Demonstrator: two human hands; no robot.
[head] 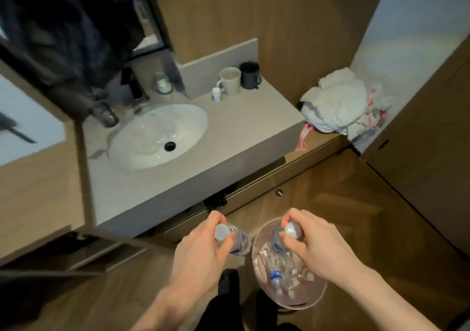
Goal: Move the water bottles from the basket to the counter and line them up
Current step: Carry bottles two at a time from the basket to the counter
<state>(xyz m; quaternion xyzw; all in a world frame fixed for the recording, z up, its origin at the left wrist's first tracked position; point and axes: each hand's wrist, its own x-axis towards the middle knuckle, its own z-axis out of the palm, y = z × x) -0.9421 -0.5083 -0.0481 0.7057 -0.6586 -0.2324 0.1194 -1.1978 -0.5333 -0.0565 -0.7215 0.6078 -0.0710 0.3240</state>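
My left hand grips a clear water bottle with a white cap and blue label by its neck, held left of the basket. My right hand pinches the neck of a second capped bottle just above the round pale basket on the floor. Several more bottles lie inside the basket. The grey counter is ahead and above, to the upper left of both hands.
A white sink is set into the counter's left part. A beige mug, a black mug and a small white bottle stand at the back. White laundry is heaped right of the counter. Wooden floor surrounds the basket.
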